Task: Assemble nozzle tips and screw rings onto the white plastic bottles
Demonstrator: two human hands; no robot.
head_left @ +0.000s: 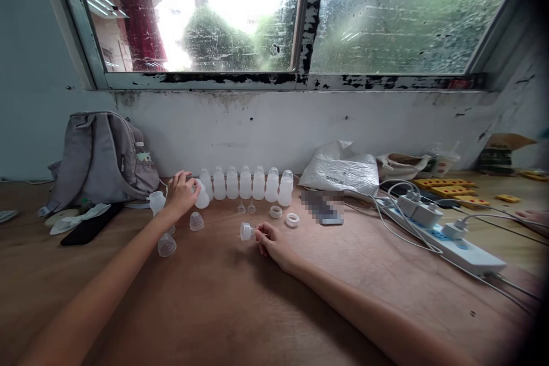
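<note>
Right hand: the right hand (271,243) pinches the tip of a clear teat set in a white ring (246,231); the ring faces left, held over the middle of the desk (214,314)
Left hand: the left hand (182,194) has thumb and fingers closed round the upper part of a tilted bottle (202,199); its base points toward the lower right, in front of the row's left end
Bottle row: seven frosted bottles (245,183) stand upright side by side, domed on top, along the far edge of the desk
Loose teats: two clear teats (246,207) stand just in front of the row's middle
Loose rings: two white rings (284,216) lie near the row's right end
Domes: one clear dome cap (196,221) sits below the left hand; another dome (167,245) lies nearer the viewer, beside the left forearm
Part-hidden bottle: an uncapped bottle (156,202) shows behind the left wrist
Far left corner: a grey backpack (105,154); before it, a white tissue (81,218) and a flat black object (92,224)
Far edge, right of the row: a silvery bag (341,168); a partly pixelated phone (330,218) in front
Right side: a white power strip (446,246) with plugs and cables; beyond it, yellow pieces (446,186); another person's hand (534,221) at the edge of view
</note>
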